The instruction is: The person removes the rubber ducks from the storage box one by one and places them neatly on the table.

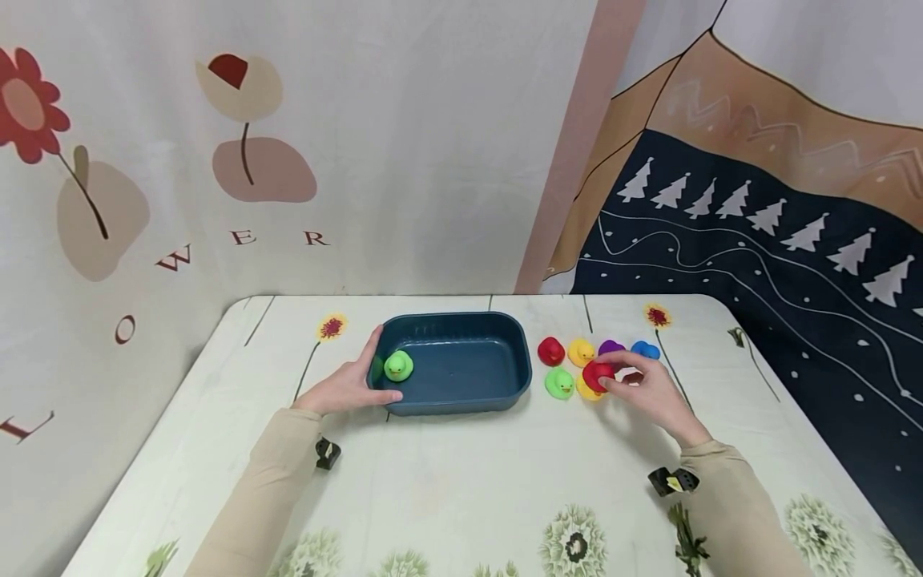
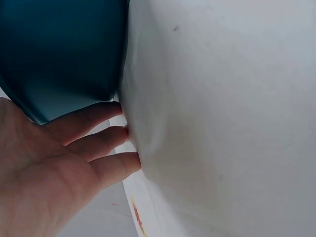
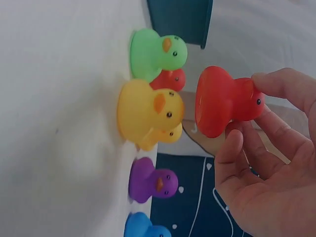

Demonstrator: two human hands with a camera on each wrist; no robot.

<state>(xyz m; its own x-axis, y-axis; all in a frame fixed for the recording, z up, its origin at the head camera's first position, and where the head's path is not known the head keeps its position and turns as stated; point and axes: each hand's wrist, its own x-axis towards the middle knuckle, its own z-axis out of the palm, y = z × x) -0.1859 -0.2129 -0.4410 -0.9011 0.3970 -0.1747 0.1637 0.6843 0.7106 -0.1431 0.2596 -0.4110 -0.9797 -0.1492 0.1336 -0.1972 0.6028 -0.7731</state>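
My left hand (image 1: 348, 388) holds the left end of a dark blue plastic tub (image 1: 461, 373), thumb along the near side and fingers by the far left corner. Inside the tub, at its left end, sits a green rubber duck (image 1: 398, 366). Between thumb and fingertips my right hand (image 1: 654, 398) pinches a red rubber duck (image 3: 217, 101), raised over the others. Below it is a yellow duck (image 3: 143, 111), partly covered in the head view. Around it stand a green duck (image 1: 558, 383), another red duck (image 1: 551, 352) and a second yellow duck (image 1: 581, 352).
A purple duck (image 3: 150, 180) and a blue duck (image 1: 645, 349) stand behind the right hand. The table (image 1: 461, 481) has a flower-print cloth. Printed curtains (image 1: 433, 160) hang behind it, and a dark curtain with trees (image 1: 793, 264) hangs at the right.
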